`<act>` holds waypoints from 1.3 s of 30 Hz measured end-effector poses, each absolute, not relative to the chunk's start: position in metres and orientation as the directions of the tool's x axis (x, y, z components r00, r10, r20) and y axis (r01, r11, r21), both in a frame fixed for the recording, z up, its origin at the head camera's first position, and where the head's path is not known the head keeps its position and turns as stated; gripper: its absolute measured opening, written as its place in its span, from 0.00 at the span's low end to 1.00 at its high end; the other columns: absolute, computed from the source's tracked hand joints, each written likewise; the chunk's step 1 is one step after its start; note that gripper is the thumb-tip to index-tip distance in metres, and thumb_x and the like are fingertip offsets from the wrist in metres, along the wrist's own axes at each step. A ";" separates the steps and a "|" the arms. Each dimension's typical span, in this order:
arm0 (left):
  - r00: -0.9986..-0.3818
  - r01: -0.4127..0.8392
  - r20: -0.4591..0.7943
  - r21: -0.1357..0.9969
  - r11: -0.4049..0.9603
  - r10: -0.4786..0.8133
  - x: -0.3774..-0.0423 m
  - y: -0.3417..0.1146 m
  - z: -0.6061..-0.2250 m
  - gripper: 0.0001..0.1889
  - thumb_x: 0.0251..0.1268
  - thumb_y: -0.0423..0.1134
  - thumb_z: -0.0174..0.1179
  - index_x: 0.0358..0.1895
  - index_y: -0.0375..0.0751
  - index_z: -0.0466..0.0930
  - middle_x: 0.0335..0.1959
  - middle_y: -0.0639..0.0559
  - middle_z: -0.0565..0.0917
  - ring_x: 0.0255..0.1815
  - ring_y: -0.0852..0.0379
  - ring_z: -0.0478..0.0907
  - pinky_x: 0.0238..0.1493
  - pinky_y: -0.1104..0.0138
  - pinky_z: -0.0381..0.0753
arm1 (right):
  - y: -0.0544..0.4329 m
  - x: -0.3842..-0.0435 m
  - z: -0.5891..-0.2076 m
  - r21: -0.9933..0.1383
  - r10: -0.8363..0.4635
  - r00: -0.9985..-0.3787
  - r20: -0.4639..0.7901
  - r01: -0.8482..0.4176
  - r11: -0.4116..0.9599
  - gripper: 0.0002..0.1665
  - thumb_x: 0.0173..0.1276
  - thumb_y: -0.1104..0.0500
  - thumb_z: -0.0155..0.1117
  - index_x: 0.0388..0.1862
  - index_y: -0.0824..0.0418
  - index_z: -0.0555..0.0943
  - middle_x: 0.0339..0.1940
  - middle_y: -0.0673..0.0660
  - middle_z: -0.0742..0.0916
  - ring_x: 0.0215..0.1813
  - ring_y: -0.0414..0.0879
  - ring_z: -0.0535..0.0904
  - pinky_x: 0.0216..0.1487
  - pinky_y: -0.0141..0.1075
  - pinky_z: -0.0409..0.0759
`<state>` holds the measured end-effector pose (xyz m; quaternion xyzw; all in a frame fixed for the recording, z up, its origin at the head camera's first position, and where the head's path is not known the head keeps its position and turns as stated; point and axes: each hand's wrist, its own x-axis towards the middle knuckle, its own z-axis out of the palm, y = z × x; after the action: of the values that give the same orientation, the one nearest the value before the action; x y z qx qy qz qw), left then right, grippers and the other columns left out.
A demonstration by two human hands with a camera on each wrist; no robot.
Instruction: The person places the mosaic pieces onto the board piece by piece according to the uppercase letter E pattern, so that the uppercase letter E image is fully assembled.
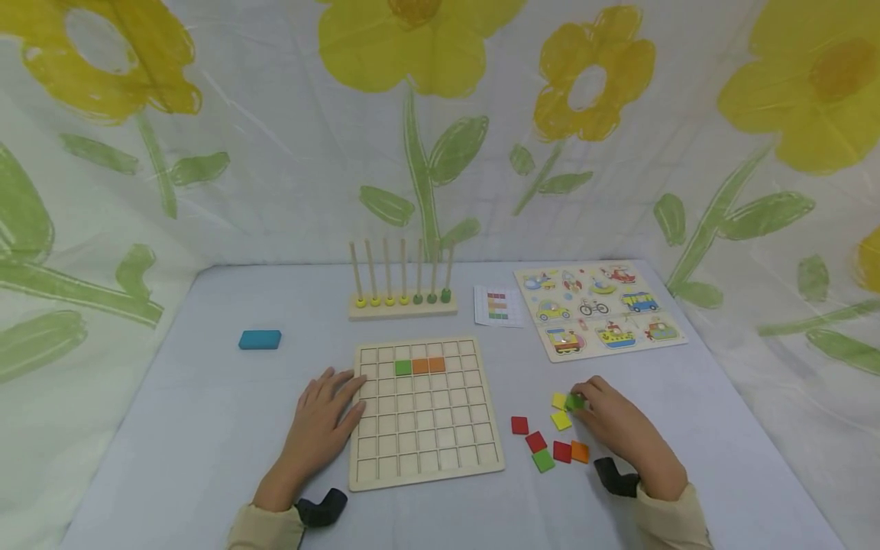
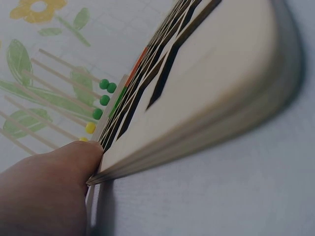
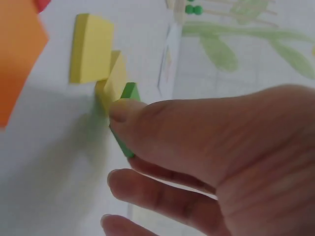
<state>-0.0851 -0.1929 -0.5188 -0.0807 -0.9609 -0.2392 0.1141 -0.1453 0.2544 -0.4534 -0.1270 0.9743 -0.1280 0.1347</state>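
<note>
My right hand (image 1: pixel 619 420) pinches a small green square tile (image 3: pixel 130 91) between thumb and finger, right beside two yellow tiles (image 1: pixel 561 420). In the right wrist view the other fingers are spread below the tile. My left hand (image 1: pixel 318 424) rests at the left edge of a wooden grid board (image 1: pixel 428 463), its fingertips on the rim and its fingers relaxed. One green tile (image 1: pixel 402 368) and two orange tiles (image 1: pixel 420 366) sit side by side in the board's second row from the top.
Red tiles (image 1: pixel 519 425), a green tile (image 1: pixel 543 460) and an orange tile (image 1: pixel 580 451) lie right of the board. Behind it stand a peg rack (image 1: pixel 402 308) with beads and a pattern card (image 1: pixel 499 307). A picture puzzle (image 1: pixel 598 309) lies back right, a blue block (image 1: pixel 260 340) left.
</note>
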 end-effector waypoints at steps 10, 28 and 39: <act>-0.964 0.201 0.247 0.443 0.874 0.096 -0.084 -0.195 -0.518 0.23 0.70 0.47 0.53 0.66 0.47 0.71 0.66 0.42 0.70 0.73 0.37 0.54 0.71 0.41 0.48 | 0.206 -0.160 -0.450 -0.336 -0.444 -0.887 -0.129 -0.383 0.861 0.20 0.64 0.60 0.67 0.55 0.61 0.77 0.44 0.50 0.79 0.41 0.41 0.74 0.47 0.38 0.81; -0.965 0.204 0.244 0.452 0.869 0.099 -0.086 -0.196 -0.520 0.24 0.69 0.49 0.54 0.66 0.48 0.71 0.66 0.44 0.70 0.74 0.39 0.53 0.72 0.42 0.47 | 0.103 -0.182 -0.443 -0.299 -0.711 -0.703 0.005 -0.679 0.670 0.08 0.66 0.59 0.65 0.43 0.58 0.79 0.40 0.49 0.79 0.41 0.38 0.75 0.43 0.31 0.79; -0.967 0.202 0.234 0.451 0.869 0.103 -0.086 -0.196 -0.523 0.24 0.70 0.49 0.53 0.67 0.49 0.70 0.67 0.45 0.69 0.74 0.40 0.53 0.72 0.43 0.46 | 0.061 -0.181 -0.454 -0.245 -0.795 -0.606 0.017 -0.773 0.585 0.04 0.68 0.56 0.63 0.41 0.52 0.81 0.38 0.44 0.78 0.38 0.35 0.73 0.41 0.27 0.77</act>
<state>-0.0864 -0.1958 -0.5228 -0.0794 -0.9615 -0.2428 0.1015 -0.1810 0.0614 -0.4540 -0.4411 0.8889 -0.1143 0.0469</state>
